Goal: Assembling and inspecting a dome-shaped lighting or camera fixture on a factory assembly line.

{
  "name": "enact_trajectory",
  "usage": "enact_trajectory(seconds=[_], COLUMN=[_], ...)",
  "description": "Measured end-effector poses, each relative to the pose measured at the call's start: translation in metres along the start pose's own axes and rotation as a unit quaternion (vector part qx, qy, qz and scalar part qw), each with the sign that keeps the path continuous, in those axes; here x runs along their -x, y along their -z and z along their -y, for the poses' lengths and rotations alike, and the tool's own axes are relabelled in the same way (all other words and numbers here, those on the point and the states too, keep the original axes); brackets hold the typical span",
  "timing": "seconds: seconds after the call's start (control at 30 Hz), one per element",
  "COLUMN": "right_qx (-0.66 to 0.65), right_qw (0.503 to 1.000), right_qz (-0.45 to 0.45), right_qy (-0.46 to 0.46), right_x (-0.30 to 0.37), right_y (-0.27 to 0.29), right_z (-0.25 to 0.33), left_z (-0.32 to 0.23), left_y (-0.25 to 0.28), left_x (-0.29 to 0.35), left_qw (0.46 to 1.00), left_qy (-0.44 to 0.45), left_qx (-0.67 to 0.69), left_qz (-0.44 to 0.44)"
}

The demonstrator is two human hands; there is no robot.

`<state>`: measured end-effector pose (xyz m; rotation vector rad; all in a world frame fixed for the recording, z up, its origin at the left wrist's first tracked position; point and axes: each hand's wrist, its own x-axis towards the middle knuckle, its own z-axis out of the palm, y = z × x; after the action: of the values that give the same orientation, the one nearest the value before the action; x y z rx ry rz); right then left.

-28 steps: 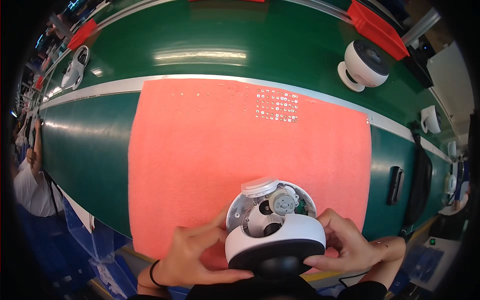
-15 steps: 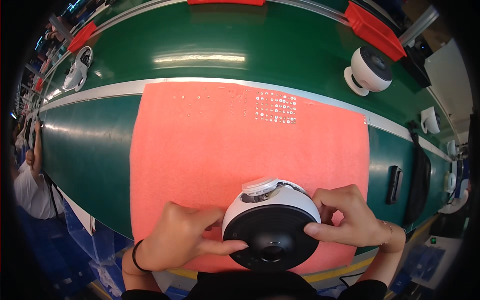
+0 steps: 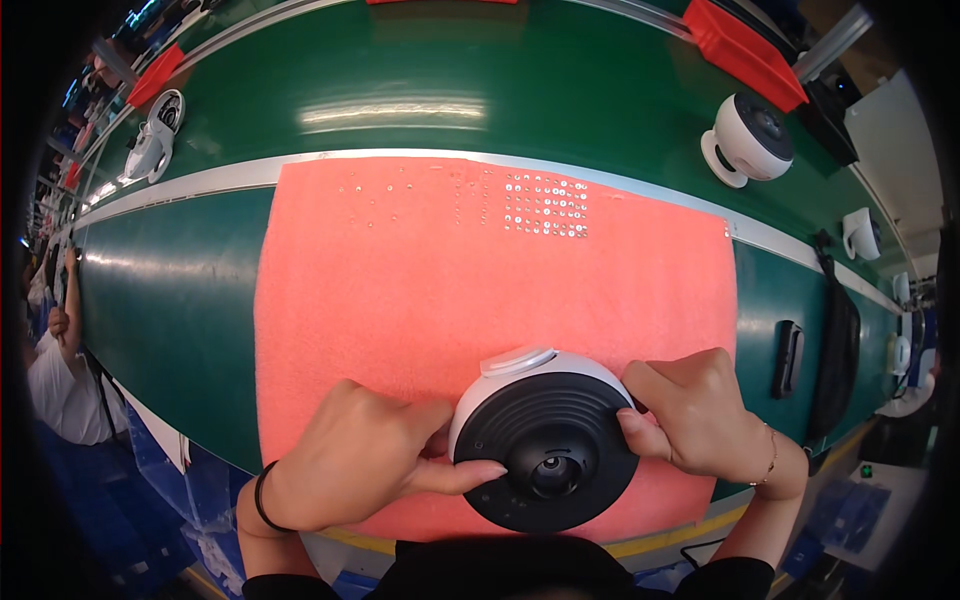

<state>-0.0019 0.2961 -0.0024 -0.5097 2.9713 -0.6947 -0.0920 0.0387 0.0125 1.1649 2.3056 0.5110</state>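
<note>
Between my hands is a round white security camera with a black, ringed face and a lens (image 3: 551,470) set in it. It is held over the near part of a pink cloth mat (image 3: 450,290), with its black face toward me. A pale flap-like piece (image 3: 517,361) stands out at its far edge. My left hand (image 3: 365,455) grips the left side, thumb lying on the black face. On the opposite side my right hand (image 3: 695,420) is closed on the rim, with its thumb against the face's edge. Fingers behind the shell are hidden.
Rows of small screws (image 3: 546,205) sit at the mat's far edge. Beyond a metal rail, another white camera (image 3: 750,140) stands on the green belt, and a white part (image 3: 155,140) at far left. A black tool (image 3: 788,360) and black pouch (image 3: 836,360) lie right.
The camera has tipped so that its black face and lens show more fully. The gap beside the pale piece is mostly out of sight now. Both hands keep their hold.
</note>
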Motion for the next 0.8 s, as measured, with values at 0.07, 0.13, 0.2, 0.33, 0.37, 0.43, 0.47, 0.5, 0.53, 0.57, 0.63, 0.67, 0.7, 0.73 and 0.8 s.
enact_trajectory(seconds=[0.07, 0.13, 0.2, 0.33, 0.37, 0.43, 0.47, 0.5, 0.53, 0.57, 0.63, 0.67, 0.7, 0.73, 0.8], right_qx=[0.015, 0.028, 0.069, 0.071, 0.037, -0.002, -0.003, -0.028, -0.053, -0.054, -0.117, -0.113, -0.094, -0.075, -0.07], right_qw=[1.0, 0.999, 0.997, 0.983, 0.979, 0.972, 0.972, 0.971, 0.969, 0.968, 0.971, 0.972, 0.975, 0.978, 0.982], right_qz=[0.008, 0.016, 0.028, -0.151, -0.136, -0.113, -0.112, -0.067, -0.021, -0.021, 0.014, 0.013, -0.016, -0.045, -0.038], right_qy=[0.001, 0.006, -0.027, 0.081, 0.147, 0.208, 0.209, 0.226, 0.242, 0.244, 0.209, 0.207, 0.199, 0.19, 0.173], right_x=[0.003, 0.002, -0.002, -0.011, -0.01, -0.007, -0.008, -0.012, -0.014, -0.013, -0.009, -0.007, -0.006, -0.005, -0.001], right_y=[0.002, 0.006, 0.012, 0.011, 0.005, -0.001, 0.003, 0.01, 0.014, 0.014, 0.016, 0.015, 0.011, 0.008, 0.006], right_z=[0.003, 0.007, 0.014, 0.031, 0.034, 0.039, 0.039, 0.039, 0.039, 0.039, 0.043, 0.045, 0.045, 0.045, 0.041], left_z=[0.0, 0.0, 0.0, 0.002, 0.002, 0.001, 0.001, 0.0, 0.0, 0.001, 0.003, 0.003, 0.004, 0.004, 0.004], left_y=[-0.002, -0.003, -0.002, -0.005, -0.005, -0.003, -0.003, -0.003, -0.004, -0.005, -0.008, -0.007, -0.007, -0.006, -0.007], left_x=[0.0, 0.002, 0.002, 0.001, 0.0, 0.001, 0.0, 0.0, 0.0, 0.001, 0.001, 0.0, 0.001, 0.002, 0.005], left_qw=[1.0, 1.0, 1.0, 0.999, 0.999, 0.999, 0.999, 0.999, 0.999, 0.999, 0.997, 0.997, 0.997, 0.998, 0.997], left_qy=[0.001, 0.01, 0.013, 0.013, 0.01, 0.017, 0.018, 0.015, 0.012, 0.014, -0.013, -0.017, -0.02, -0.023, -0.022], left_qx=[0.011, 0.023, 0.025, 0.051, 0.051, 0.045, 0.046, 0.042, 0.038, 0.037, 0.063, 0.063, 0.059, 0.056, 0.065], left_qz=[-0.007, -0.007, -0.004, -0.003, -0.004, 0.009, 0.009, 0.004, -0.001, -0.002, -0.037, -0.038, -0.035, -0.032, -0.034])
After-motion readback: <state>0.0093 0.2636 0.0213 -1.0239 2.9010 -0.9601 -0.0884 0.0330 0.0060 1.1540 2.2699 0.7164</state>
